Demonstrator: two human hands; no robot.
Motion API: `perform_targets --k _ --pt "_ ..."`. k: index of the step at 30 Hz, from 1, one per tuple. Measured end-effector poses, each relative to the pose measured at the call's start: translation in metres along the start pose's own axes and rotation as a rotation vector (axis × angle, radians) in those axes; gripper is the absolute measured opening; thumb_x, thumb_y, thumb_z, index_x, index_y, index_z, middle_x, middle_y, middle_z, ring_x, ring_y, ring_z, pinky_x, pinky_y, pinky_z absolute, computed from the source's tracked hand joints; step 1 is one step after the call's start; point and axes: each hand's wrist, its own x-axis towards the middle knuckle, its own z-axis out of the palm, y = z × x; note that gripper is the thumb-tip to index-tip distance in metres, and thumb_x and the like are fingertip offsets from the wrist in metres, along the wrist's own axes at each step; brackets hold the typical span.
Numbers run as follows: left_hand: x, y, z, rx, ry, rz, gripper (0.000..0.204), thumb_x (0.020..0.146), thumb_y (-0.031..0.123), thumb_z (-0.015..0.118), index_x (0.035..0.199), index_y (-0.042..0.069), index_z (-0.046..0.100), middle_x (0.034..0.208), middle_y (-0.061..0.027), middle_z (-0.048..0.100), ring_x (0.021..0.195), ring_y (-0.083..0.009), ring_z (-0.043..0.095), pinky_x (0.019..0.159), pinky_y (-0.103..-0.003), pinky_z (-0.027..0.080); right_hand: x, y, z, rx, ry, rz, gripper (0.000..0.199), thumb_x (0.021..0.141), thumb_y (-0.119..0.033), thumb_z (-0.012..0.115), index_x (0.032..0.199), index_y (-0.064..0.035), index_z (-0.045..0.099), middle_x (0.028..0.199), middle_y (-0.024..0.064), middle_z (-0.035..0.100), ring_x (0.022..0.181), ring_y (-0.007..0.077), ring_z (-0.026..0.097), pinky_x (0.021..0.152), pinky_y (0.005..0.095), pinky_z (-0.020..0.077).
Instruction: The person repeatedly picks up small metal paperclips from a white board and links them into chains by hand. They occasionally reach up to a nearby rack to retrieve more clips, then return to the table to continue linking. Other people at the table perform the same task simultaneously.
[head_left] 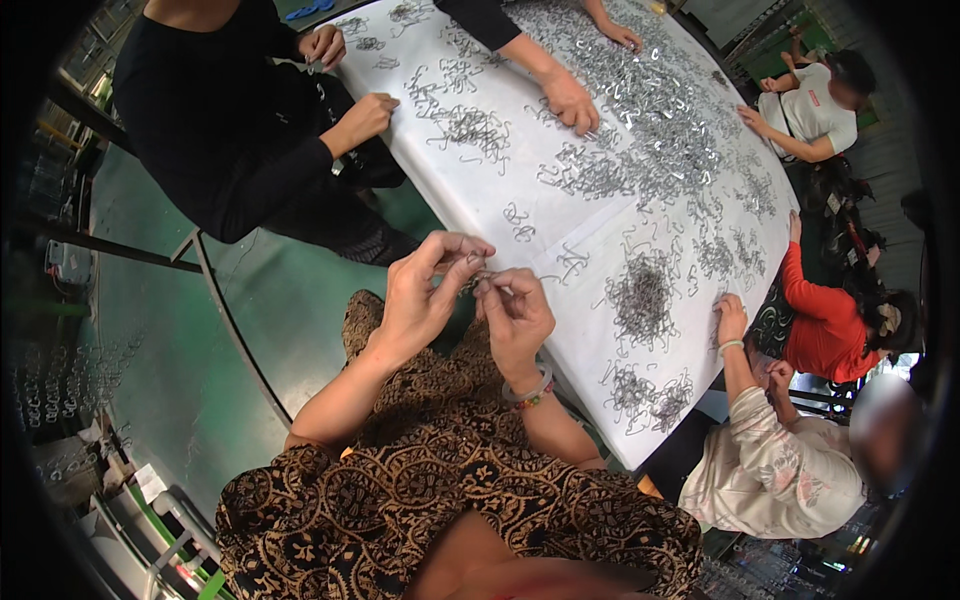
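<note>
My left hand (425,295) and my right hand (518,318) meet in front of me, just off the near left edge of the white-covered table (450,190). Both are closed in a pinch, fingertips almost touching. Between them is a small metal piece (483,274), mostly hidden by the fingers, so its exact shape cannot be made out. Closest to my hands on the table lie a few loose bent wire hooks (570,262). Farther right, more hooks form a dense dark pile (643,295) and a looser pile (650,395) near the table's corner.
A large heap of shiny hooks (660,115) covers the far part of the table. A person in black (220,130) stands at the left edge; another reaches in from the far side with a hand (570,103). Several people sit along the right side. A metal rail (235,320) curves over the green floor.
</note>
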Motion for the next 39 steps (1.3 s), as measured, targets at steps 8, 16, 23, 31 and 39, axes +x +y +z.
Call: perform_targets --k 8,16,23,31,39 --pt "0.0 0.002 -0.014 0.03 -0.024 -0.018 0.008 0.088 0.002 0.06 0.093 -0.003 0.056 0.092 -0.0107 0.068 0.086 -0.0153 0.065 0.076 -0.027 0.051 0.136 0.045 -0.103 -0.818 0.036 0.04 0.017 0.082 -0.009 0.067 0.092 0.0048 0.065 0.091 0.0147 0.066 0.065 0.0173 0.06 0.058 0.0302 0.0495" --pt "0.002 -0.005 -0.018 0.033 0.018 -0.063 0.008 0.087 0.003 0.061 0.093 -0.001 0.057 0.09 -0.0097 0.068 0.088 -0.0164 0.065 0.077 -0.027 0.051 0.183 0.11 -0.14 -1.32 -0.206 -0.013 0.013 0.076 0.002 0.059 0.088 0.0075 0.061 0.081 0.0275 0.061 0.079 0.0408 0.06 0.071 0.0459 0.0479" --pt "-0.003 -0.015 -0.017 0.032 0.01 -0.048 0.009 0.087 0.003 0.062 0.094 -0.002 0.059 0.09 -0.0089 0.068 0.085 -0.0148 0.065 0.075 -0.027 0.051 0.13 0.039 -0.108 -0.908 0.144 0.055 0.024 0.08 0.001 0.061 0.103 0.0049 0.061 0.08 0.0168 0.067 0.075 0.0245 0.065 0.071 0.0332 0.0499" --pt "-0.002 -0.028 -0.008 0.122 -0.045 -0.065 0.011 0.084 0.005 0.064 0.094 -0.001 0.061 0.084 -0.0117 0.065 0.079 -0.0217 0.064 0.068 -0.032 0.05 0.038 -0.037 -0.014 -0.369 -0.204 0.152 0.039 0.082 0.008 0.062 0.119 0.0039 0.051 0.085 0.0086 0.066 0.079 0.0108 0.062 0.069 0.0219 0.0488" --pt "-0.005 -0.03 -0.013 0.279 -0.153 0.029 0.017 0.081 0.008 0.067 0.096 0.001 0.063 0.087 -0.0112 0.065 0.084 -0.0268 0.062 0.071 -0.035 0.049 0.037 -0.022 -0.008 -0.319 -0.096 0.118 0.029 0.082 0.007 0.063 0.11 0.0037 0.055 0.087 0.0095 0.067 0.079 0.0112 0.064 0.071 0.0224 0.0497"
